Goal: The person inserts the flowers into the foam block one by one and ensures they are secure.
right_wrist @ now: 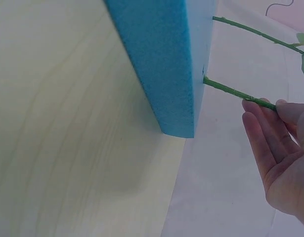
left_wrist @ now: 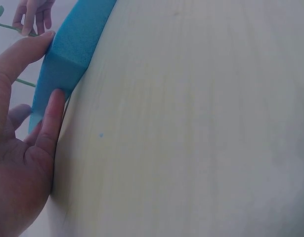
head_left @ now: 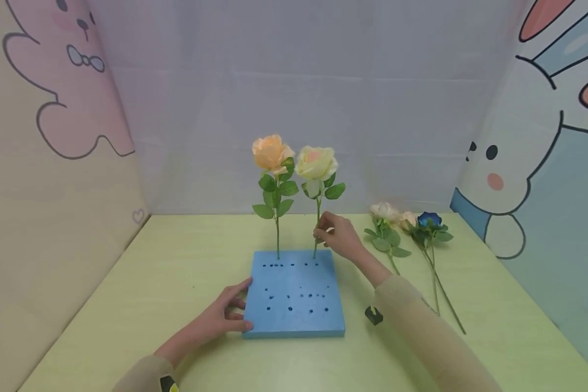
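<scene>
Two bare hands work around a blue foam block (head_left: 294, 280), which lies flat on the pale tabletop (head_left: 142, 288). Nearest, the left hand (head_left: 224, 313) rests its spread, uncurled fingers against the block's left side and near corner, probably to steady it. Rows of small holes (head_left: 290, 308) dot the block's upper face.

Beyond them, the right hand (head_left: 340, 237) pinches the stem (right_wrist: 231, 90) of a pale yellow rose (head_left: 317, 164) between thumb and fingers. That low grip, not far above the foam, likely gives better control than holding near the bloom. The rose stands nearly upright, its stem meeting the block near the far right corner; how deep it sits cannot be told. Just left, a peach rose (head_left: 271, 154) stands without a hand on it, apparently supported by the foam.

Off to the right lie a white rose (head_left: 384, 211) and a blue rose (head_left: 429, 219), seemingly kept within reach. Behind everything hangs a pale sheet (head_left: 294, 98).
</scene>
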{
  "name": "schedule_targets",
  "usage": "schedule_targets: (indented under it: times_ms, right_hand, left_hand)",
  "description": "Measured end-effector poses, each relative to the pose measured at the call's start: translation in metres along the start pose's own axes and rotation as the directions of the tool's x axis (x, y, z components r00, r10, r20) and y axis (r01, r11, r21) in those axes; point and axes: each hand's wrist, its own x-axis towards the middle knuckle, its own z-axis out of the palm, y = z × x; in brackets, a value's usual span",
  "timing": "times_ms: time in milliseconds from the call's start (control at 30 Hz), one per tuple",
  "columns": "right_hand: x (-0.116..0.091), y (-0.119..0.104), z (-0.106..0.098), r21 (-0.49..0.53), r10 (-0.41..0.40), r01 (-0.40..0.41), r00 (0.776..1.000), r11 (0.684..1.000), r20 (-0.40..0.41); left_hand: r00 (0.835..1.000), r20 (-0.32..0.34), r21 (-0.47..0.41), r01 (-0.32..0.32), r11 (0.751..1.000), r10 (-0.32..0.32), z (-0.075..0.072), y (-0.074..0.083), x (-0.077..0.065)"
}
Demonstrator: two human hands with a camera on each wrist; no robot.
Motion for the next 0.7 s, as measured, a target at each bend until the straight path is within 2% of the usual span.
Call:
schedule_targets:
  times_ms: [467, 700]
  right_hand:
    - [0.001, 0.005, 0.000, 0.033, 0.030, -0.030, 0.999, 0.999, -0.013]
    - [-0.007, 0.011, -0.010, -0.022, -0.019, 0.017, 0.998, 1.000, -0.067]
  left_hand:
    - [1.000, 0.001, -0.002, 0.004, 1.000, -0.004, 0.001, -0.001, 0.002]
    - [1.000, 0.009, -0.005, 0.004, 1.000, -0.004, -0.001, -0.003, 0.003]
